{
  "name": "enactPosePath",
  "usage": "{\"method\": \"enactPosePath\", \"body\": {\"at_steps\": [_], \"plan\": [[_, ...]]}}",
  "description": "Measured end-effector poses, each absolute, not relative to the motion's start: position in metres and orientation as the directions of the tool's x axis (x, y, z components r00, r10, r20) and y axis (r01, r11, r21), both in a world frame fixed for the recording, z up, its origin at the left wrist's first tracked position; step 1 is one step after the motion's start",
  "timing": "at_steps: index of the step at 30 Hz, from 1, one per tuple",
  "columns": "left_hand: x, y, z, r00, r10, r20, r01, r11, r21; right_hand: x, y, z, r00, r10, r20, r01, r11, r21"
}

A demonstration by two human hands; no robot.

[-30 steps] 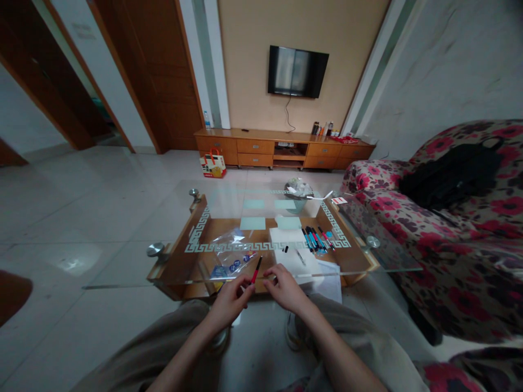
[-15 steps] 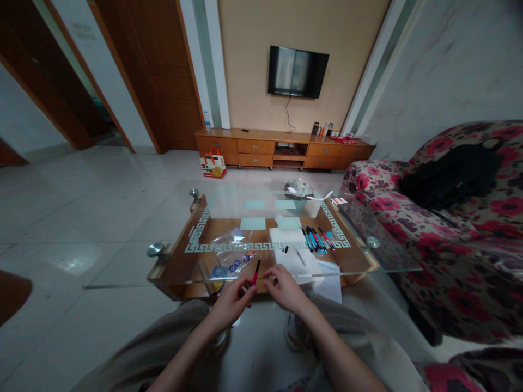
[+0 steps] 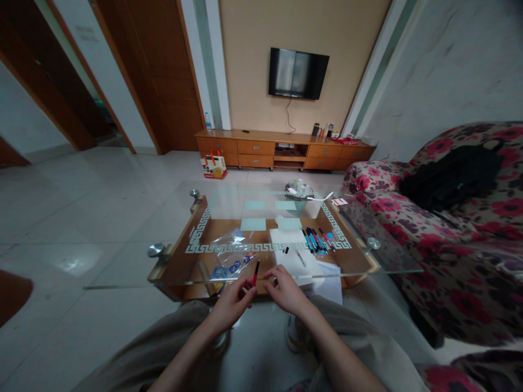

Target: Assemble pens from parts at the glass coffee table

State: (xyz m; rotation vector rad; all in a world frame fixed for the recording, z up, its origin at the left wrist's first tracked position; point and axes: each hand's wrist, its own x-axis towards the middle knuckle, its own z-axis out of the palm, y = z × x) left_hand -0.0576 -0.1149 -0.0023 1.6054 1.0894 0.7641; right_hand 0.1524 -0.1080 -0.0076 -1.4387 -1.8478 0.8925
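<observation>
My left hand (image 3: pixel 233 299) is closed around a red pen (image 3: pixel 255 276), whose black end points up and away from me over the near edge of the glass table (image 3: pixel 134 280). My right hand (image 3: pixel 284 288) hovers just right of the pen, fingers loosely curled and apart, with nothing visible in them. Beyond it lies a white sheet or pad (image 3: pixel 286 264) carrying a small black cap (image 3: pixel 286 250) and a slim clear-and-dark pen part (image 3: pixel 301 258). Several blue, black and red pens (image 3: pixel 314 240) lie side by side to its right.
A clear plastic wrapper (image 3: pixel 231 247) with blue printed packaging (image 3: pixel 220 272) lies left of the paper. Farther back stands a basket (image 3: pixel 299 204) with crumpled contents. A floral sofa (image 3: pixel 449 261) is on the right; a low TV cabinet (image 3: pixel 255 147) stands by the wall.
The pen in my left hand has tilted slightly and its upper end sits a little lower. Both hands stay in almost the same place.
</observation>
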Motion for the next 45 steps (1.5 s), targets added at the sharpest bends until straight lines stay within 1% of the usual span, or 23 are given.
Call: {"method": "enactPosePath", "body": {"at_steps": [4,9,19,31,34,36,41,43,45], "plan": [[-0.057,-0.115,-0.002,0.385,0.922,-0.050,0.302,-0.075,0.950,0.152,-0.109,-0.008,-0.217,0.973,0.073,0.539,0.182,-0.822],[-0.057,-0.115,-0.003,0.386,0.922,-0.036,0.303,-0.090,0.949,0.152,-0.108,-0.011,-0.220,0.971,0.090,0.540,0.198,-0.818],[-0.057,-0.115,0.000,0.397,0.917,-0.038,0.305,-0.092,0.948,0.152,-0.109,-0.010,-0.229,0.971,0.074,0.544,0.191,-0.817],[-0.040,-0.121,0.006,0.407,0.913,0.008,0.344,-0.162,0.925,0.151,-0.117,-0.017,-0.251,0.960,0.128,0.599,0.257,-0.759],[-0.038,-0.122,0.020,0.465,0.885,-0.001,0.329,-0.172,0.929,0.153,-0.123,-0.014,-0.273,0.952,0.140,0.607,0.283,-0.742],[-0.039,-0.120,0.038,0.532,0.846,0.007,0.331,-0.216,0.918,0.154,-0.126,-0.011,-0.296,0.946,0.129,0.617,0.293,-0.731],[-0.045,-0.105,0.081,0.620,0.784,0.031,0.344,-0.307,0.887,0.157,-0.128,-0.005,-0.331,0.939,0.093,0.636,0.295,-0.713],[-0.045,-0.093,0.085,0.618,0.784,0.054,0.340,-0.329,0.881,0.157,-0.128,-0.003,-0.323,0.943,0.082,0.643,0.283,-0.712],[-0.041,-0.080,0.080,0.626,0.779,0.037,0.329,-0.307,0.893,0.157,-0.128,-0.001,-0.323,0.944,0.074,0.646,0.277,-0.711]]}}
